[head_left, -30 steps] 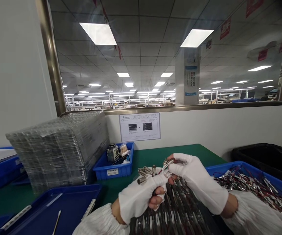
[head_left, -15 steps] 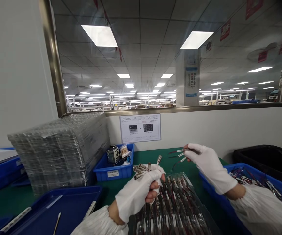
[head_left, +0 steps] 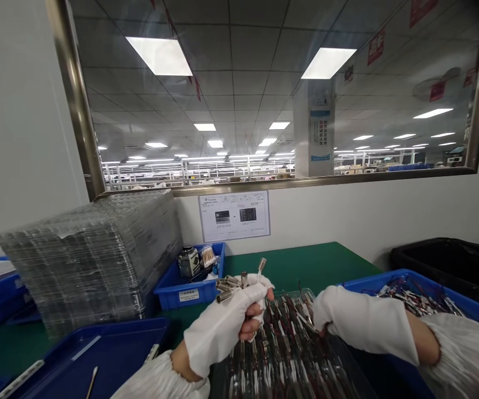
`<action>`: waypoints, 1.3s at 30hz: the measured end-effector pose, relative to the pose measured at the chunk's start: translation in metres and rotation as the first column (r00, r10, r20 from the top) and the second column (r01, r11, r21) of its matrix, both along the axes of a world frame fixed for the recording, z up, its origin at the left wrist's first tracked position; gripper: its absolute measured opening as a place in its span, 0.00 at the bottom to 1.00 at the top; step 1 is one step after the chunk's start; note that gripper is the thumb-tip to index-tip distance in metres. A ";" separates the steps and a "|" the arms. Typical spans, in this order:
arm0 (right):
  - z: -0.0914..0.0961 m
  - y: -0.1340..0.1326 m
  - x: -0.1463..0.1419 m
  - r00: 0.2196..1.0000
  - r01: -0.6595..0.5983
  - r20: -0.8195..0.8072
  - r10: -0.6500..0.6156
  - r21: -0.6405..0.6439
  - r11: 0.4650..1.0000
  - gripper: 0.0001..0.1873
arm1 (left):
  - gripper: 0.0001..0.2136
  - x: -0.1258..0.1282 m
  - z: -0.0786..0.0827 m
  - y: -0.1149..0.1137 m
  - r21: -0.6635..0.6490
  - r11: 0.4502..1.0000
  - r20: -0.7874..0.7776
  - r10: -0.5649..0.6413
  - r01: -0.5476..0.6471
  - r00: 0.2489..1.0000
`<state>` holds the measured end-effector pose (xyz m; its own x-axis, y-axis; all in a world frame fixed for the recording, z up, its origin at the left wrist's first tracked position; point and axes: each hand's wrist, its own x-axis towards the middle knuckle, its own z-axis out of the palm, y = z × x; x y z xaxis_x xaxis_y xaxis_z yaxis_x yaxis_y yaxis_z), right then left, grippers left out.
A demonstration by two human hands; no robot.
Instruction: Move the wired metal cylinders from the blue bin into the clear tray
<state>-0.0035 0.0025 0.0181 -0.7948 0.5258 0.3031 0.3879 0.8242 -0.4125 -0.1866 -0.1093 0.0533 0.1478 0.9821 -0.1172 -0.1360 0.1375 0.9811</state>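
My left hand [head_left: 227,318], in a white glove with bare fingertips, is closed around a bunch of small silver metal cylinders [head_left: 228,285]. One of them, with a pale wire, sticks up above the fist. Below it lies a clear plastic tray [head_left: 341,363], its slots filled with rows of wired metal parts [head_left: 285,343] with dark red, black and white leads. My right hand [head_left: 343,318], gloved the same way, reaches down onto the tray's right side. Its fingers are pinched on wired parts whose white leads show at the fingertips; the rest is hidden by the glove.
A blue bin [head_left: 409,296] of loose wired parts stands right, before a black crate [head_left: 451,266]. Left are a tall stack of clear trays [head_left: 85,260], a blue tray [head_left: 118,354] with a cotton swab [head_left: 92,382], and a small blue box [head_left: 189,293] with a bottle and swabs.
My right hand has come down from above the green table to the tray, bringing the wired parts along. My left hand keeps its bunch. The view has shifted slightly.
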 end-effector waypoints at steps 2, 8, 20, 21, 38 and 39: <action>0.009 -0.002 0.005 0.995 -0.065 0.075 0.065 0.002 0.998 0.06 | 0.09 0.001 0.000 -0.001 0.013 1.000 -0.007 -0.001 0.001 1.000; 0.007 -0.019 -0.013 0.966 0.171 0.171 -0.195 0.145 0.974 0.09 | 0.09 0.000 -0.004 0.004 -0.032 0.999 -0.001 -0.040 0.040 0.999; -0.009 -0.001 -0.013 0.951 0.189 0.265 -0.158 -0.097 0.977 0.08 | 0.09 -0.001 -0.006 0.006 -0.070 0.996 0.014 -0.049 0.050 0.999; -0.008 -0.002 -0.012 0.950 0.192 0.270 -0.155 -0.115 0.975 0.08 | 0.09 -0.001 -0.006 0.006 -0.070 0.996 0.018 -0.046 0.047 0.999; -0.002 0.021 0.000 0.939 0.286 0.239 -0.246 -0.149 0.947 0.07 | 0.09 -0.002 -0.007 0.005 -0.038 0.999 -0.016 -0.034 0.034 0.999; -0.002 0.021 0.001 0.935 0.289 0.253 -0.247 -0.142 0.947 0.09 | 0.09 -0.001 -0.006 0.004 -0.047 0.998 -0.015 -0.044 0.043 0.999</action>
<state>-0.0026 0.0234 0.0164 -0.6534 0.7568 0.0141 0.6853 0.5994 -0.4136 -0.1880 -0.1052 0.0471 0.1878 0.9682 -0.1652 -0.1132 0.1884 0.9755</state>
